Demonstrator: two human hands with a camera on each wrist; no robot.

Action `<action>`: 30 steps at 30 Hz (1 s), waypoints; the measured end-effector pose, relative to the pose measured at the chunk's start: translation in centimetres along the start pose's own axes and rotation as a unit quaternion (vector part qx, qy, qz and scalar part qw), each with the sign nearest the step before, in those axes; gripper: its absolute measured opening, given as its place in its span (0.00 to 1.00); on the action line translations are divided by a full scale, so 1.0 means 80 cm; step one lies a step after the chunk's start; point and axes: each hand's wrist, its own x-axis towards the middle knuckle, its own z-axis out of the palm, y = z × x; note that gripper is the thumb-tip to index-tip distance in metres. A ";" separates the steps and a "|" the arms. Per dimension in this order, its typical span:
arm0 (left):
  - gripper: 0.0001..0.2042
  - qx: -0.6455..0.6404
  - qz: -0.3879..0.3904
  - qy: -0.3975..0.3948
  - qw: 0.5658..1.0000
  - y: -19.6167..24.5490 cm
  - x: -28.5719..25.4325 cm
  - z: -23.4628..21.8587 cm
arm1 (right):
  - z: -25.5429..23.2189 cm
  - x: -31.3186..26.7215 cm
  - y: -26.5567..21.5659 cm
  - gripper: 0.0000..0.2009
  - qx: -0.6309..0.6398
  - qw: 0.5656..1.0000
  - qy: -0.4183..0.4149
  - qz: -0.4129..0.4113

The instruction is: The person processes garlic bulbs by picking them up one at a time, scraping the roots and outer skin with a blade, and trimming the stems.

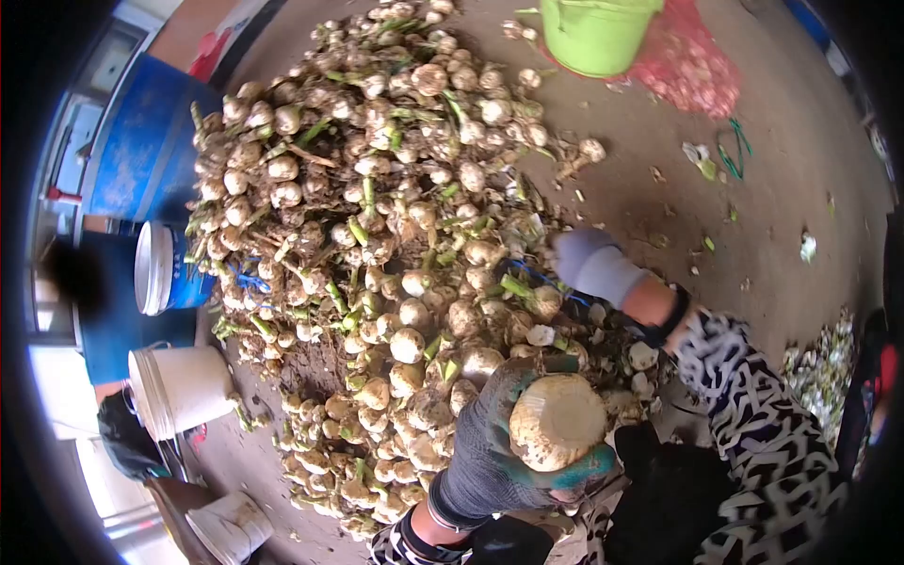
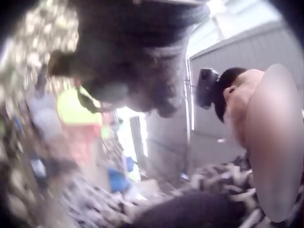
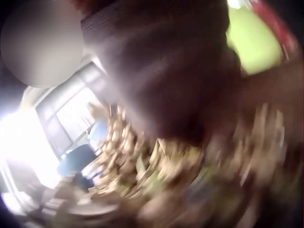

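Observation:
My left hand (image 1: pixel 485 443), in a dark grey glove with teal coating, holds a round, cream-white garlic bulb (image 1: pixel 558 422) low in the head view. The bulb's flat, pale cut face points up toward the head camera. Farther forward, my right hand (image 1: pixel 593 265) wears a pale grey-lilac glove and is at the right edge of a big garlic heap (image 1: pixel 405 311). Its fingers are blurred and point left toward the heap. The heap's bulbs carry dirt, roots and short green stalks. Both wrist views show the gloves dark and smeared by motion.
A lime-green bucket (image 1: pixel 599 38) stands at the far right beside a red mesh sack (image 1: pixel 687 71). Along the left are a blue barrel (image 1: pixel 151 141), a blue-and-white pail (image 1: pixel 174 266) and a white bucket (image 1: pixel 184 386). Trimmings (image 1: pixel 824 377) lie piled at the right.

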 end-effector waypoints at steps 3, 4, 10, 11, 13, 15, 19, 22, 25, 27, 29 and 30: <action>0.46 -0.193 -0.036 0.142 0.970 -0.006 0.023 -0.008 | -0.057 -0.058 -0.028 0.07 0.475 0.877 -0.039 -0.062; 0.47 -0.068 -0.029 0.155 0.985 -0.012 0.029 -0.016 | -0.046 -0.063 -0.037 0.07 0.642 0.751 -0.101 -0.114; 0.37 -0.080 -0.050 0.135 0.986 -0.039 0.017 -0.034 | -0.072 -0.104 -0.078 0.06 0.603 0.787 -0.028 -0.129; 0.35 -0.272 -0.118 0.162 0.941 -0.040 0.013 -0.030 | -0.078 -0.107 -0.085 0.06 0.575 0.797 0.032 -0.181; 0.25 -0.128 -0.043 0.205 0.969 -0.038 0.012 -0.025 | -0.098 -0.110 -0.088 0.05 0.663 0.735 -0.068 -0.123; 0.24 -0.247 -0.032 0.231 0.941 -0.034 0.006 -0.022 | -0.103 -0.104 -0.076 0.04 0.425 0.858 0.169 -0.233; 0.25 -0.181 -0.004 0.170 0.969 -0.013 -0.006 -0.025 | -0.042 -0.052 -0.054 0.11 0.108 0.980 0.011 -0.169; 0.24 -0.142 0.052 0.136 0.979 -0.019 0.003 -0.070 | -0.019 0.022 -0.030 0.14 0.280 0.956 -0.042 -0.079; 0.24 0.042 -0.094 0.079 0.992 -0.060 -0.017 -0.145 | -0.037 0.109 -0.035 0.16 0.129 0.990 0.037 -0.032; 0.23 0.017 -0.126 0.105 0.986 -0.095 -0.035 -0.166 | -0.047 0.166 -0.045 0.18 0.011 0.999 -0.028 0.023; 0.23 -0.010 -0.157 0.136 0.978 -0.103 -0.042 -0.175 | -0.028 0.216 -0.035 0.20 0.087 0.995 -0.036 0.034; 0.23 -0.018 -0.175 0.152 0.973 -0.103 -0.039 -0.175 | -0.001 0.247 -0.021 0.21 0.075 0.995 -0.061 0.029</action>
